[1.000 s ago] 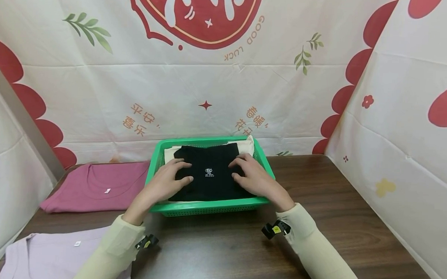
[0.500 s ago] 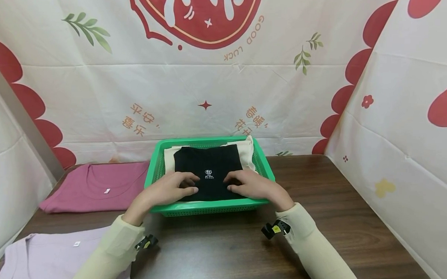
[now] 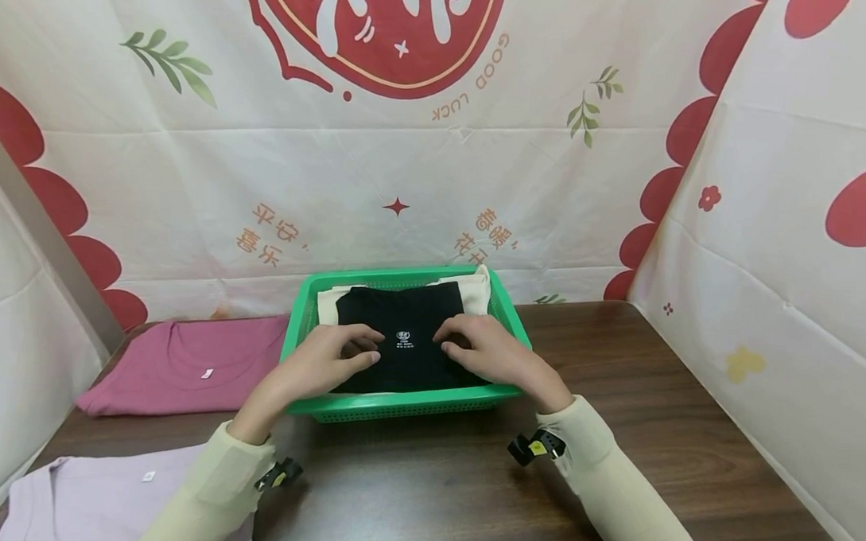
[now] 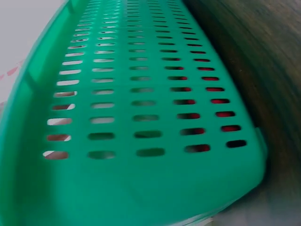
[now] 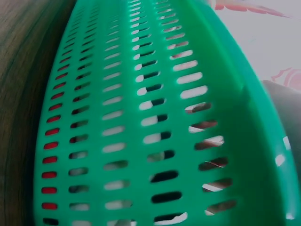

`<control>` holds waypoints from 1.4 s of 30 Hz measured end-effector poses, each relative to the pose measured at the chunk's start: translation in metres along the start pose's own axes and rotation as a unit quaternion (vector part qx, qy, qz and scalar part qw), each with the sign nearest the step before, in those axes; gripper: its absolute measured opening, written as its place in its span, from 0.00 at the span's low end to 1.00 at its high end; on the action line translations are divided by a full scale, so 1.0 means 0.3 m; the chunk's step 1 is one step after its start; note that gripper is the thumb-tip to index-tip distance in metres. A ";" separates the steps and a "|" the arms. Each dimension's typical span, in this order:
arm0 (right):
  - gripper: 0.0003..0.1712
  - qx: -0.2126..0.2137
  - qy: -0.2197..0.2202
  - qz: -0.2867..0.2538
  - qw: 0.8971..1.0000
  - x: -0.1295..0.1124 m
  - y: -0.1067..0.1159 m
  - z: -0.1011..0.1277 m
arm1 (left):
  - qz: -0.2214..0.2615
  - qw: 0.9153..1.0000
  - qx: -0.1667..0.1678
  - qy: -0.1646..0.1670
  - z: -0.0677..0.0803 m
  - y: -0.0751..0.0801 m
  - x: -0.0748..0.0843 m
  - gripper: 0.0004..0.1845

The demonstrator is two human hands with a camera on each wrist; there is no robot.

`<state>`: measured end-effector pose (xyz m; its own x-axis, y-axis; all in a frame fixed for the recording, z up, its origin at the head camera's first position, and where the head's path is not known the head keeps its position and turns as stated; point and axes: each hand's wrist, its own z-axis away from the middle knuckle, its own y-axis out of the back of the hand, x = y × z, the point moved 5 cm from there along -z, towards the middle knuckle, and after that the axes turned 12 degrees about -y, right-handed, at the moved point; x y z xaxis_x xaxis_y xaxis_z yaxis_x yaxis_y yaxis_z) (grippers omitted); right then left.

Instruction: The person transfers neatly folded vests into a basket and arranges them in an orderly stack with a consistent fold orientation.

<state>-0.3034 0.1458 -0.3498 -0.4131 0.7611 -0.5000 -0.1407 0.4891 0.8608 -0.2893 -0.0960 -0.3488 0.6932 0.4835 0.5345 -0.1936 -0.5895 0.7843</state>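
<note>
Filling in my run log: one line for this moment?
left hand: on black garment | right hand: on black garment | green basket: holds garment

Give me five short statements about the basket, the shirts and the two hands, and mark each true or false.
1. Both hands, left hand and right hand, rest on the black garment. True.
2. The basket is blue. False: it is green.
3. A cream garment lies under the black one. True.
4. The dark pink shirt lies right of the basket. False: it lies left.
5. The lilac shirt is in the basket. False: it lies on the table.
</note>
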 end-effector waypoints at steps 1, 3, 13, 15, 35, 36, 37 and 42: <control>0.13 0.006 0.001 -0.002 1.000 -0.006 0.003 0.003 | 0.002 1.000 0.005 0.000 0.002 0.005 0.006 0.15; 0.12 0.017 0.000 -0.008 1.000 -0.022 0.007 0.009 | 0.005 1.000 0.010 -0.002 0.007 0.015 0.017 0.14; 0.15 0.046 0.047 -0.079 0.995 -0.150 -0.004 0.053 | 0.004 1.000 0.021 -0.021 0.030 0.030 0.068 0.13; 0.15 0.051 0.061 -0.090 0.993 -0.179 -0.002 0.064 | 0.001 0.999 0.031 -0.029 0.033 0.035 0.083 0.12; 0.15 -0.129 0.159 -0.141 0.969 -0.446 -0.153 0.194 | -0.041 0.987 0.152 -0.033 0.266 0.112 0.116 0.11; 0.15 -0.146 0.155 -0.146 0.966 -0.451 -0.165 0.195 | -0.047 0.986 0.157 -0.031 0.286 0.117 0.111 0.11; 0.15 -0.160 0.152 -0.147 0.964 -0.455 -0.178 0.194 | -0.052 0.985 0.161 -0.029 0.305 0.123 0.106 0.10; 0.17 -0.224 0.137 -0.115 0.958 -0.458 -0.242 0.192 | -0.105 0.973 0.204 -0.019 0.400 0.160 0.085 0.09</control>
<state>-0.1846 0.0303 -0.3492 -0.5371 0.4840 -0.6909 -0.6031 0.3522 0.7157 -0.1975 -0.1897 -0.3353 0.7143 0.6011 0.3583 0.2417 -0.6924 0.6798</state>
